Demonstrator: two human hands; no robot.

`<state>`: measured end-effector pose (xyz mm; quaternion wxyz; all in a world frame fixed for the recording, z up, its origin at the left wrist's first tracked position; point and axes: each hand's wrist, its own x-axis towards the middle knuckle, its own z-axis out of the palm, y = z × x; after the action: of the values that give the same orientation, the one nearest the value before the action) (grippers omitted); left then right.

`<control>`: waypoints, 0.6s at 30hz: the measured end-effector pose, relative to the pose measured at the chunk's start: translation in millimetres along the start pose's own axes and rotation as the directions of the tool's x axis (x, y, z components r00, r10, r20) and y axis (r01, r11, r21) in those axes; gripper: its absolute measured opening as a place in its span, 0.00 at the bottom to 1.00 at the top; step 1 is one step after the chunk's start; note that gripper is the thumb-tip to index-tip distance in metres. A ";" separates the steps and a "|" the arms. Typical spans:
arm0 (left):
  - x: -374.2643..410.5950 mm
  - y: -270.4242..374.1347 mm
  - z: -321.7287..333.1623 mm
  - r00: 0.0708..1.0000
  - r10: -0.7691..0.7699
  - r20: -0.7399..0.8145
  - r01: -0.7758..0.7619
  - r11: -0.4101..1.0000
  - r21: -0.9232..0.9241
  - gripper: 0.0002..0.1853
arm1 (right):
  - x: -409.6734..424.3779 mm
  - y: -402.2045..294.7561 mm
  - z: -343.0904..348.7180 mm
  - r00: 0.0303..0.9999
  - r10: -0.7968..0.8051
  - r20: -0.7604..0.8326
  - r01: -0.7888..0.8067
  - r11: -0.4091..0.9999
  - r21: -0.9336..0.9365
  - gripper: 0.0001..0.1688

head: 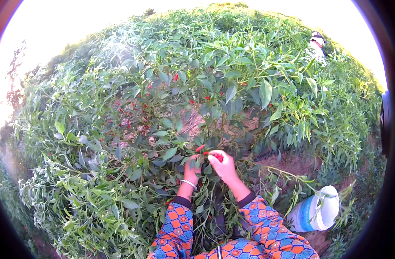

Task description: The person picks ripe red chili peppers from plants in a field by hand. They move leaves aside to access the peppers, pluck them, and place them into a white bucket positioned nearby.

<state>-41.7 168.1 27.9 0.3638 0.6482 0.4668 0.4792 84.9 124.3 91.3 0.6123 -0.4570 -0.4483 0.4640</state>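
Red chili peppers [219,157] show in the curl of my right hand [224,165], which is raised over the pepper plants. At its thumb and fingertips is another red chili [206,153]. Just above and to the left, a long red chili [200,148] sits among the leaves, apart from my fingers. My left hand [193,169] reaches into the foliage close beside the right, with a bracelet [189,184] at its wrist. Leaves cover most of its fingers, so whether it grips a stem is hidden.
A white and blue plastic bucket [314,210] stands tilted at the right, a leafy branch [291,174] crossing near its mouth. Dense chili plants [119,181] surround me, with red chilies [145,126] low among them. Another person [316,48] is far off at the upper right.
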 end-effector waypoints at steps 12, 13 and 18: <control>-8.3 15.2 -0.2 0.998 0.030 0.051 -0.039 0.981 0.191 0.09 | -2.1 -12.1 1.6 0.923 0.373 0.092 -0.367 0.787 0.496 0.12; -9.6 14.2 0.2 0.994 0.093 0.060 -0.104 0.969 0.222 0.10 | -5.1 -15.2 2.3 0.926 0.373 0.064 -0.357 0.805 0.474 0.12; -18.6 9.1 11.9 0.972 -0.218 0.092 0.208 0.606 -0.768 0.08 | -6.3 -6.3 20.1 0.998 -0.057 -0.039 0.054 0.996 -0.070 0.08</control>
<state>-29.8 147.3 27.8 0.6577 0.3668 0.2925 0.5894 65.3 120.1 100.3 0.6178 -0.4747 -0.4641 0.4214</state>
